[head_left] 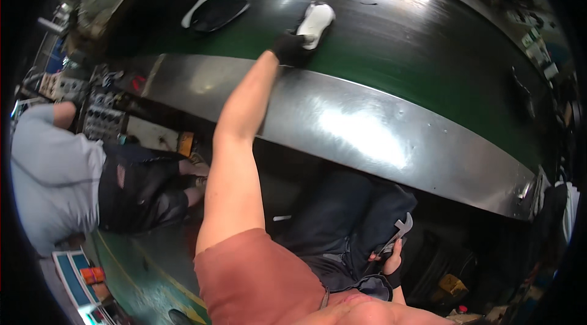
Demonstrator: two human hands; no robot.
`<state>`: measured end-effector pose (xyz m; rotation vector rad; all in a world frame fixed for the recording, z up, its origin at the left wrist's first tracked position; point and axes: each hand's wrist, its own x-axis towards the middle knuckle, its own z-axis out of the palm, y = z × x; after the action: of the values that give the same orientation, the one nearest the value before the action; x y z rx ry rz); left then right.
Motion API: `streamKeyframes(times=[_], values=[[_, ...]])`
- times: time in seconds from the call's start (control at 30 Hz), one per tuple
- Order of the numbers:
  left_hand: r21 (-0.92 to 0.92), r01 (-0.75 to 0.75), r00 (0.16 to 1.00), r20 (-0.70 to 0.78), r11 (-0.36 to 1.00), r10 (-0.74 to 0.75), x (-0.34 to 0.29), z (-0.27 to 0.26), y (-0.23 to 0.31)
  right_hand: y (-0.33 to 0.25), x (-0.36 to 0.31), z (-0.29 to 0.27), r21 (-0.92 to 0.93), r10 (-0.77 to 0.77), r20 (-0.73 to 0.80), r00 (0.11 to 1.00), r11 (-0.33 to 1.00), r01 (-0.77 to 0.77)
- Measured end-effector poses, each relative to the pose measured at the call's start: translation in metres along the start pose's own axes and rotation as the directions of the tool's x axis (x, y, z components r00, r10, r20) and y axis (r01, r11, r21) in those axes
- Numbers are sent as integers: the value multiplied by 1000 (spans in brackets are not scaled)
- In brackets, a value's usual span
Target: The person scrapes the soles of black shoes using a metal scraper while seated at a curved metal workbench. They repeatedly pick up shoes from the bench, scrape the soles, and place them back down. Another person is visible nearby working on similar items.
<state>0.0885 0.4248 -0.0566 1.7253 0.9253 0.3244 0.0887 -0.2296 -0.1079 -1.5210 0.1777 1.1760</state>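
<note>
My left arm reaches out over a dark conveyor belt (367, 44). At its end my left hand (290, 48), in a black glove, is closed on the near end of a shoe (318, 19) with a white underside facing up. Down by my lap, my right hand (394, 259) has a dark band at the wrist and bare fingers. It is closed round a grey metal hand tool (402, 227) with a hooked head; whether it is a hammer or pincers I cannot tell.
A black piece with a white rim (219, 11) lies on the belt, left of the shoe. Along the belt's near side runs a shiny metal ledge (318, 111). At the left a person in a grey shirt (58, 166) bends near machinery. A yellow object (452, 285) is low at the right.
</note>
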Motion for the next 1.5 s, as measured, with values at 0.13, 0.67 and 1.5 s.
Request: streamKeyframes(times=[0.13, 0.67, 1.5], values=[[-470, -153, 988, -52, 869, 146, -127, 51, 5, 8, 0, -1, 85, -101, -16, 995, 991, 102], [-614, -227, 855, 246, 756, 457, -319, 237, 8, 5, -47, -7, -179, -158, 172, 972, 966, 188], [-519, -303, 918, 66, 799, 391, -352, 270, 40, -47, -57, 41, -328, -216, 181, 959, 907, 266]])
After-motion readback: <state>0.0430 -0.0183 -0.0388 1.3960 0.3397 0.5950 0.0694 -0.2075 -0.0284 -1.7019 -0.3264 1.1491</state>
